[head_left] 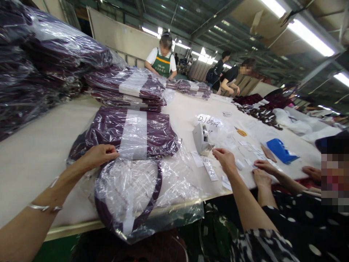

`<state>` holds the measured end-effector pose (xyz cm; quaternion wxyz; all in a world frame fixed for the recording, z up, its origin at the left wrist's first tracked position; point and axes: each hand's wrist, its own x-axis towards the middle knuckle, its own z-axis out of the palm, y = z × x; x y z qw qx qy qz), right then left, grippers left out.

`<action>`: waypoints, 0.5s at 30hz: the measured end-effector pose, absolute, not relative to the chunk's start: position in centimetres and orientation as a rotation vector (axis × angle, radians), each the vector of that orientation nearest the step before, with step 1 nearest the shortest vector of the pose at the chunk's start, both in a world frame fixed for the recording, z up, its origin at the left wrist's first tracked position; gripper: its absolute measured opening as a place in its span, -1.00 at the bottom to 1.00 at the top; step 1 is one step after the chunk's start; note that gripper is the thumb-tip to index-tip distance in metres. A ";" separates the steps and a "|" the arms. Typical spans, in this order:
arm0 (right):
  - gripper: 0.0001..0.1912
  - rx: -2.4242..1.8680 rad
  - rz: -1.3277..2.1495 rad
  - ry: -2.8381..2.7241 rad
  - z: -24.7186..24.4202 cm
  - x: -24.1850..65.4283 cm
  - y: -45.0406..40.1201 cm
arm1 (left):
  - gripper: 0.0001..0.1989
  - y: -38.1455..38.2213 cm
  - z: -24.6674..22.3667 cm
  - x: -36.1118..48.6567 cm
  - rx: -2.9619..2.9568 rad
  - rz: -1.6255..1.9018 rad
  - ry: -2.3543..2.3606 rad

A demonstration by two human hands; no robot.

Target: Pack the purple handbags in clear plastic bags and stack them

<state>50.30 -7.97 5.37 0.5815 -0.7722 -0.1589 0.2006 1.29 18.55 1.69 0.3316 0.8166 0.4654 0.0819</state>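
Note:
A purple garment in a clear plastic bag lies in front of me, with a pale paper band across it. A curved purple part shows through the bag at the table's edge. My left hand is closed at the bag's left side, fingertips pinched on the plastic. To the right stands a grey-white tape dispenser. My right hand is closed at the dispenser's front, thumb and finger pinched; what is between them is too small to make out.
Bagged purple garments are stacked at the left and behind. Yellow scissors, labels and a blue dispenser lie right. Another person's hands rest nearby; a person in a green apron stands opposite.

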 end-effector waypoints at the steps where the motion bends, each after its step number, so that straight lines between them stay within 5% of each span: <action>1: -0.73 -1.828 0.458 -0.381 5.6 50.4 -8.0 | -0.59 18.6 1.6 1.3 2.142 0.214 1.218; 5: -0.68 -1.951 0.437 -0.441 6.4 50.0 -8.2 | -0.58 18.9 1.2 1.3 2.154 0.212 1.221; 11: -0.71 -2.435 -0.434 -1.365 7.7 48.4 -9.2 | -0.56 19.1 1.1 1.1 2.168 0.202 1.231; 15: -0.73 -2.611 -0.509 -1.487 7.5 47.0 -9.5 | -0.55 19.1 1.0 1.1 2.152 0.204 1.225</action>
